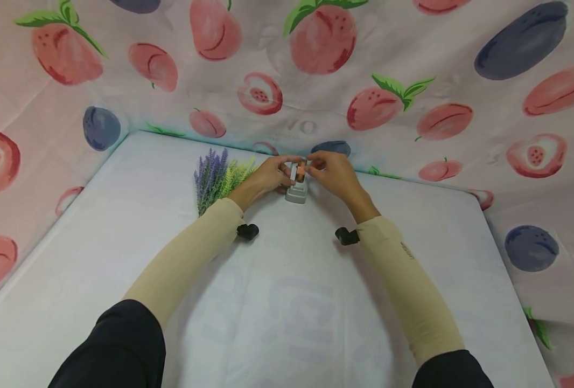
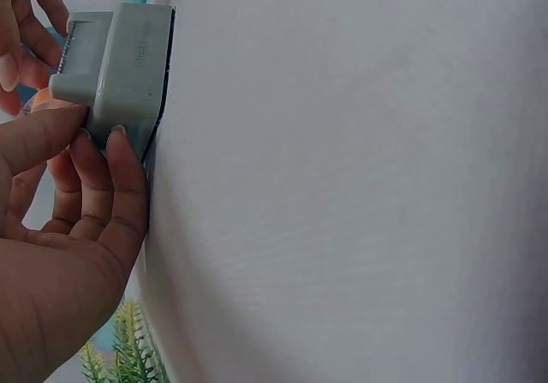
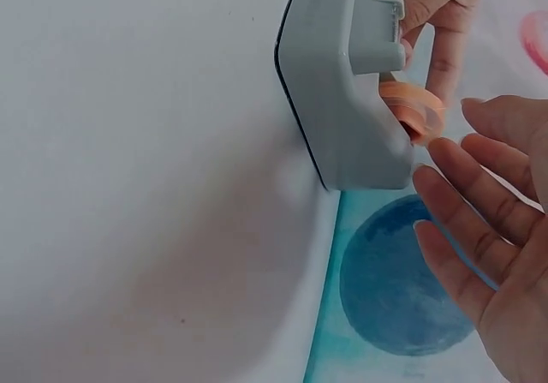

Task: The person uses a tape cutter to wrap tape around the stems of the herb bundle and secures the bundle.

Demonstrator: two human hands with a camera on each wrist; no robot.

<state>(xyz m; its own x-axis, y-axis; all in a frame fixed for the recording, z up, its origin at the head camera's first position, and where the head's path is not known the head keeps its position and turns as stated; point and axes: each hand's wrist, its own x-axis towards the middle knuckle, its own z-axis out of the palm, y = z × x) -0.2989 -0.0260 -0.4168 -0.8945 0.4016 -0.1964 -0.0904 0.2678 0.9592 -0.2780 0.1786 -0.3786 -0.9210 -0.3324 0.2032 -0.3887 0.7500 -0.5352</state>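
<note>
A grey tape dispenser (image 1: 296, 195) stands near the far edge of the white table (image 1: 277, 312), between the two hands, its serrated cutter (image 2: 65, 47) facing the person. A dark line runs along its base. At its hollow is an orange tape roll (image 3: 401, 90), rising partly above the side wall; whether it is fully seated I cannot tell.

The left hand (image 1: 269, 174) has hold of the dispenser from its left side — fingers bent against the wall, thumb by the cutter arm, closed as far as the body allows. The right hand (image 1: 334, 171) is at the other side with its fingers spread and gently bent, nothing gripped; its fingertips are very close to the roll and the dispenser's rear, and I cannot tell whether they touch.

Beside the left hand lie purple flower sprigs (image 1: 209, 178) and yellow-green sprigs (image 1: 235, 175), partly hidden by the forearm. Beige sleeves (image 1: 185, 258) cover both forearms, black sleeves (image 1: 117, 345) the arms above — with a small black device (image 1: 247, 231) at each wrist. Behind the table hangs a pink cloth (image 1: 311, 97) printed with red and blue fruit.
</note>
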